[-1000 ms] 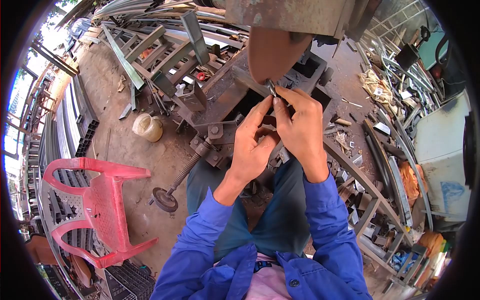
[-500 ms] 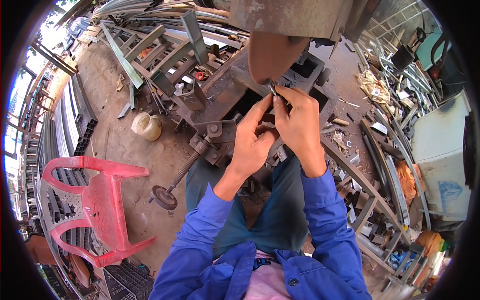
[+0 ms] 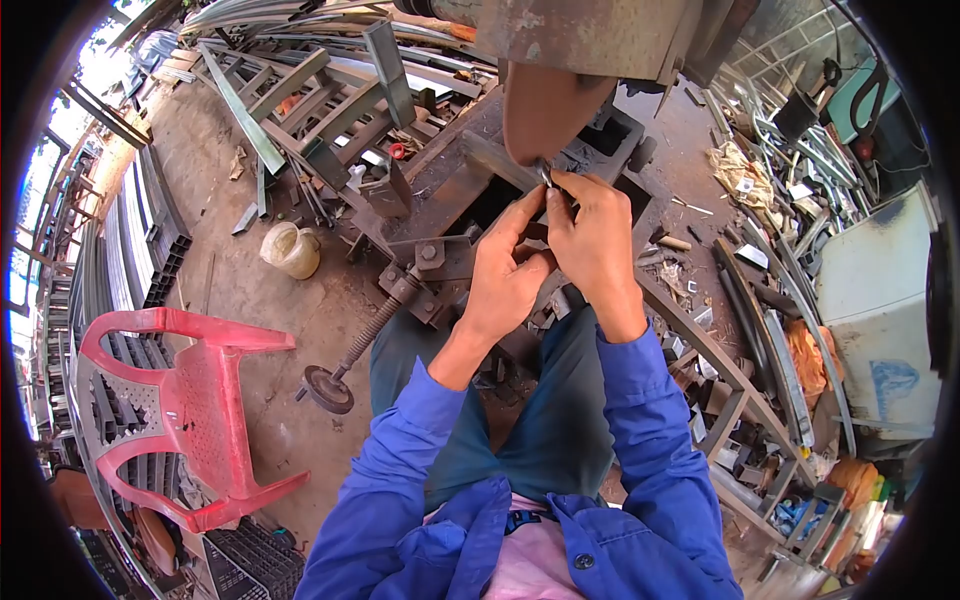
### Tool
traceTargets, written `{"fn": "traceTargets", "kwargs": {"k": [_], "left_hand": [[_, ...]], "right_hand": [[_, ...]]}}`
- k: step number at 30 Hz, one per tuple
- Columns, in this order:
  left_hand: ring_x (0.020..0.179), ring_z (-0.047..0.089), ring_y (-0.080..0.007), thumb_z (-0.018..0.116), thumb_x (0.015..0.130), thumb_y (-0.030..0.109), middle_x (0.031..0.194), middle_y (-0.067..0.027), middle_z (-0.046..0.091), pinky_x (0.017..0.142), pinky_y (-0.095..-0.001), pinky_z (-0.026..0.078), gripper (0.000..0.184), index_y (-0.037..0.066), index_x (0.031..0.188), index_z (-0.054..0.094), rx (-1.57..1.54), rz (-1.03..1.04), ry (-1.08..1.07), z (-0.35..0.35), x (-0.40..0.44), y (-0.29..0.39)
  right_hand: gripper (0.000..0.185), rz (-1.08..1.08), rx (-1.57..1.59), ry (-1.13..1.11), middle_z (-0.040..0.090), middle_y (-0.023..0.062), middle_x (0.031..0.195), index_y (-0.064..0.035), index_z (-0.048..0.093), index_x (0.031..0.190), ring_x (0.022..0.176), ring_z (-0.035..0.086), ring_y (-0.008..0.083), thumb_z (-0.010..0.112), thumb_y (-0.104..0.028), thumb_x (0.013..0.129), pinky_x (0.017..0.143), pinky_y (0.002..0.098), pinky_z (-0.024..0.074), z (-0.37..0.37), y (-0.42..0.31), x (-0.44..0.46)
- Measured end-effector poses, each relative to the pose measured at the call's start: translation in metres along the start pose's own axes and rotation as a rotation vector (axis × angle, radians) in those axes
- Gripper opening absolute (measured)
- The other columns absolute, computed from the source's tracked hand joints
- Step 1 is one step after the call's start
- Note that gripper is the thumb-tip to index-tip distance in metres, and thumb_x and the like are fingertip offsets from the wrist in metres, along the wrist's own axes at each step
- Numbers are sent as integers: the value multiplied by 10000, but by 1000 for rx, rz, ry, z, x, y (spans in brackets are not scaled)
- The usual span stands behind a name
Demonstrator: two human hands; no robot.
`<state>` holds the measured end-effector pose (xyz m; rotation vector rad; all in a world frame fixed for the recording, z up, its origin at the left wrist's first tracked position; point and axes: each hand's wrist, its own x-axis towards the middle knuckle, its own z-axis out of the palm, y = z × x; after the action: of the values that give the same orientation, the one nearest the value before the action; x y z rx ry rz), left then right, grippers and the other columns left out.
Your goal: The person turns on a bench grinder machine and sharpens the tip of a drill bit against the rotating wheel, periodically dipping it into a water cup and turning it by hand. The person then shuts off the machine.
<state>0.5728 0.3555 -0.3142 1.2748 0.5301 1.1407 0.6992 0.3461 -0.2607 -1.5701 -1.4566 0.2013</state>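
Both of my hands pinch a small shiny metal piece between fingertips; its exact kind is too small to tell. My left hand grips it from the left with the fingers closed. My right hand closes on it from the right, thumb beside the left fingertips. The far end of the piece is at the lower edge of a brown abrasive disc, seemingly touching it. A worn metal guard covers the disc's upper part. Below sits the machine's dark metal base.
A threaded vise screw with a round handwheel juts out left of my legs. Farther left are a red plastic chair and a whitish tub. An angle-iron frame and scrap metal lie to the right; steel tubes are stacked far left.
The view has shifted slightly. Both hands keep their pinch on the metal piece at the disc's lower edge, with almost no change in position.
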Motion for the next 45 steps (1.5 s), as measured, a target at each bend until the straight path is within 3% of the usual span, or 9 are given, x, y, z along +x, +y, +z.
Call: {"fn": "traceTargets", "kwargs": {"k": [15, 17, 18, 20, 23, 28, 32, 35, 45], "left_hand": [[1055, 662, -157, 564, 860, -85, 1396, -104, 585, 835, -288, 569, 697, -8, 1547, 479, 69, 107, 5, 5, -7, 33], [1056, 657, -157, 569, 861, -82, 1408, -102, 574, 841, -288, 565, 685, -10, 1538, 491, 96, 140, 19, 7, -9, 37], [1058, 652, -157, 573, 862, -78, 1419, -101, 563, 848, -288, 561, 674, -11, 1528, 503, 122, 170, 33, 7, -11, 38], [1066, 646, -158, 591, 886, -62, 1425, -101, 553, 853, -287, 555, 631, -10, 1511, 523, 153, 235, 30, 6, -16, 43], [1082, 634, -158, 621, 944, -22, 1428, -104, 541, 860, -283, 545, 528, -7, 1469, 563, 153, 335, 23, 6, -24, 45], [1094, 623, -146, 634, 1026, 48, 1394, -113, 557, 860, -280, 543, 374, -6, 1396, 616, 113, 329, 30, 7, -34, 46], [1016, 640, -125, 661, 1014, 34, 1310, -104, 600, 806, -257, 550, 304, -24, 1313, 661, 145, 345, 57, 14, -38, 46], [948, 651, -117, 696, 993, 35, 1254, -97, 621, 764, -248, 551, 279, -35, 1263, 683, 166, 345, 82, 16, -41, 48], [766, 616, -82, 783, 934, 44, 1126, -67, 615, 601, -226, 511, 200, -52, 1097, 716, 167, 281, 188, 22, -42, 45]], "right_hand": [[271, 0, 127, 4, 703, 249, 919, 19, 748, 1157, 804, 697, 435, 666, -26, 902, 717, 439, 549, -12, -23, 1], [250, -97, 222, 60, 740, 188, 896, 52, 739, 1168, 736, 717, 306, 658, -23, 944, 672, 364, 546, -9, -19, 0], [250, -98, 224, 62, 740, 188, 896, 52, 739, 1168, 736, 717, 306, 658, -23, 944, 672, 364, 546, -9, -18, -2], [242, 98, 708, -32, 744, 109, 920, 81, 718, 1201, 732, 688, 169, 637, -36, 1005, 656, 298, 545, -11, -18, -9], [281, 29, 1037, 24, 716, 87, 943, 91, 683, 1264, 726, 653, 134, 631, -42, 1022, 658, 274, 534, -5, -14, -25], [325, 29, 1182, -29, 730, 112, 1008, 62, 678, 1286, 920, 678, 163, 686, -135, 1027, 832, 286, 547, 3, 6, -55], [326, 6, 1226, -26, 734, 103, 1026, 54, 688, 1278, 937, 680, 163, 696, -148, 1022, 871, 295, 542, 0, 7, -67], [313, -41, 1181, 29, 737, 75, 1009, 52, 690, 1252, 876, 656, 102, 712, -162, 1026, 739, 235, 521, -1, 6, -70], [252, -16, 1315, -17, 731, 73, 1047, 27, 663, 1210, 875, 671, 104, 719, -113, 1009, 750, 245, 537, 6, 12, -74]]}}
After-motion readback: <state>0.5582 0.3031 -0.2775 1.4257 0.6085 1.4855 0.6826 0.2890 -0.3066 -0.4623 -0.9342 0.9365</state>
